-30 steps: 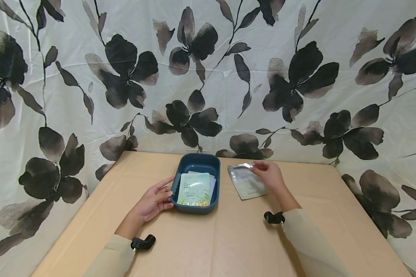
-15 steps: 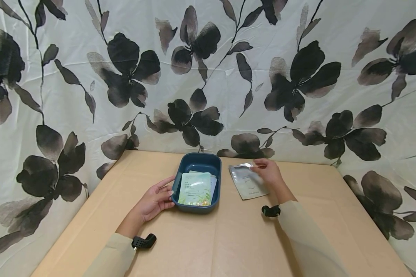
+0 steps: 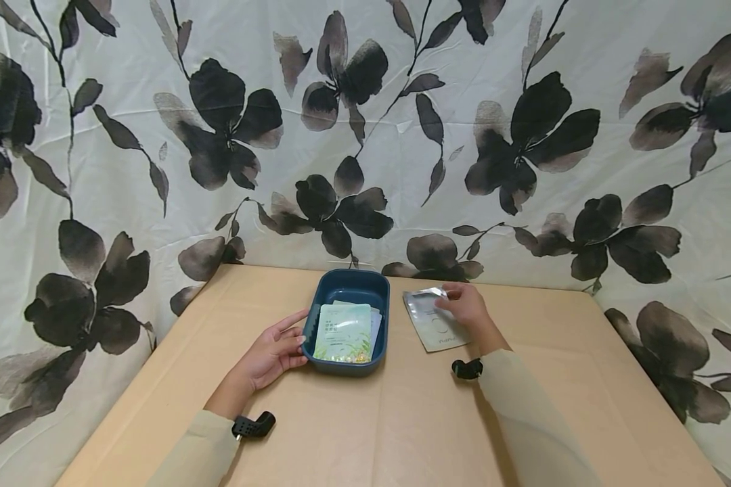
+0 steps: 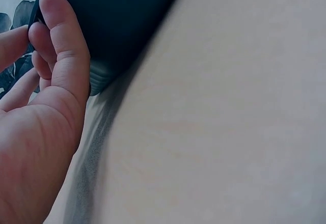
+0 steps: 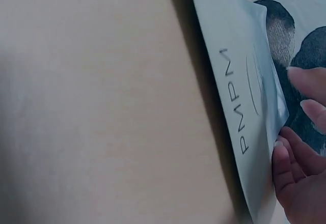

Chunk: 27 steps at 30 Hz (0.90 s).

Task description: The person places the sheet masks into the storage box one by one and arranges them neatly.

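A dark blue tray [image 3: 348, 286] stands mid-table with a pale green sachet [image 3: 343, 331] lying on top of other sachets in it. My left hand [image 3: 291, 341] holds the tray's left near corner; in the left wrist view the thumb [image 4: 63, 56] presses on the tray's wall [image 4: 122, 20]. Right of the tray a silver sachet [image 3: 434, 326] lies on the table. My right hand [image 3: 449, 304] rests at its far right edge. In the right wrist view its fingers [image 5: 298, 170] curl round the edge of the silver sachet [image 5: 244, 81], which stands a little off the table.
The tan table [image 3: 402, 419] is hemmed by a floral cloth backdrop [image 3: 365, 135] along its far and side edges. A black wrist camera sits on each sleeve [image 3: 252, 426], [image 3: 466, 368].
My right hand has slid a little left and nearer along the silver sachet's far edge. The left hand and the tray have stayed put.
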### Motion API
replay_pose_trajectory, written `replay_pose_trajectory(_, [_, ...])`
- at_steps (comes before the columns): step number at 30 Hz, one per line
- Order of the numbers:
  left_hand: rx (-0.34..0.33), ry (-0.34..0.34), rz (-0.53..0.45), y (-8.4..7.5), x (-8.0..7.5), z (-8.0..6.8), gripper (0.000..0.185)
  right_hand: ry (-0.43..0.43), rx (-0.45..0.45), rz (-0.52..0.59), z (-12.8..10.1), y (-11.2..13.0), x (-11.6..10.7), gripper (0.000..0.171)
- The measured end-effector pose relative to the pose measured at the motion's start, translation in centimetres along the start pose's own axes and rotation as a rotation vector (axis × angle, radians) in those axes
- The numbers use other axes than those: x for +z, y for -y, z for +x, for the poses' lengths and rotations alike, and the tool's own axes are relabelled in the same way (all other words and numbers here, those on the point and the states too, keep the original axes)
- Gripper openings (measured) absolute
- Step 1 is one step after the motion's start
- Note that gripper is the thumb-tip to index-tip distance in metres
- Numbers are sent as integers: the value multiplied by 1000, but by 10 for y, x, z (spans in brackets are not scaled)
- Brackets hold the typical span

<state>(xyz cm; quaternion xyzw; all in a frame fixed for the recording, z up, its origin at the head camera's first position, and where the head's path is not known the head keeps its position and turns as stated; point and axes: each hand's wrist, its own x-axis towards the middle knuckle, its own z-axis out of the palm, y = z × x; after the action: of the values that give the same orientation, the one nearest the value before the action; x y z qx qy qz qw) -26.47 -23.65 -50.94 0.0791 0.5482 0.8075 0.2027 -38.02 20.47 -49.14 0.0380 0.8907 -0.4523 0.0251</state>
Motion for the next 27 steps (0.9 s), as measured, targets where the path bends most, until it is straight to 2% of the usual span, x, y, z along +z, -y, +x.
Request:
replay_pose_trajectory(7, [19, 17, -5, 0, 0, -1, 69, 28, 5, -21, 0, 1, 2, 53])
replay_pose_trajectory(13, [26, 35, 10, -1, 1, -2, 68, 41, 12, -100, 1, 3, 4, 56])
replay_pose_trajectory(21, [10, 4, 17, -1, 2, 0, 67, 57, 75, -107, 1, 6, 3, 58])
replay_pose_trajectory(27, [13, 1, 10, 0, 1, 1, 67, 64, 66, -121, 2, 4, 3, 59])
